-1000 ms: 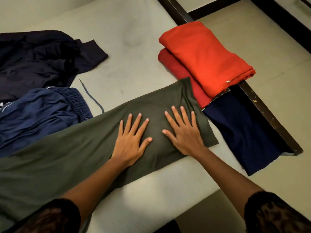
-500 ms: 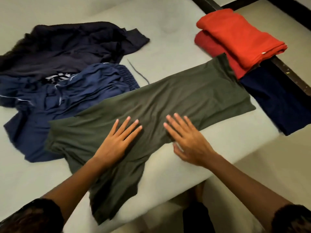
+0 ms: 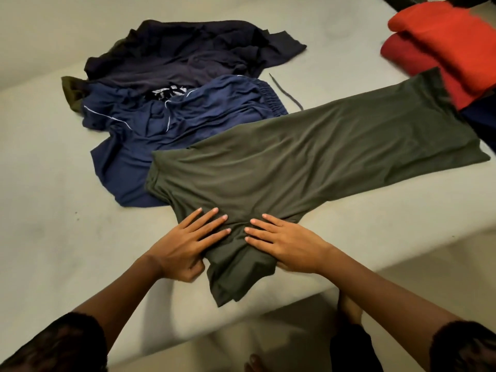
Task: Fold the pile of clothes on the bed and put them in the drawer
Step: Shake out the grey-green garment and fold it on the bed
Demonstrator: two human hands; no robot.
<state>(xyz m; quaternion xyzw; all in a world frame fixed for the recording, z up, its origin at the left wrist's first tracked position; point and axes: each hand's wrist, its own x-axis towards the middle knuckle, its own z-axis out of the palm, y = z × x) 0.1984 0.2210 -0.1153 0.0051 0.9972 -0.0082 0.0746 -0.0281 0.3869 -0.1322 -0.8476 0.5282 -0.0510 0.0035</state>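
Note:
An olive green garment (image 3: 308, 157) lies folded lengthwise across the bed (image 3: 48, 189), running from the front edge up to the right. Its near end hangs slightly over the bed's edge. My left hand (image 3: 188, 244) and my right hand (image 3: 285, 242) press flat on that near end, fingers straight and nearly meeting. Behind it lies the unfolded pile: a blue garment with white piping (image 3: 171, 122), a dark navy garment (image 3: 188, 52) and a bit of olive cloth (image 3: 71, 89). Nothing is held.
At the far right sits a folded stack: an orange piece (image 3: 445, 36) on a red one (image 3: 400, 56), with navy cloth (image 3: 483, 116) beneath. A dark cord (image 3: 285, 91) lies on the mattress. The floor (image 3: 281, 331) and my foot (image 3: 349, 310) are below the bed's front edge.
Both hands slid along the olive garment from its far right end to its near left end, still pressing flat. The view swung left, bringing the unfolded pile into the middle.

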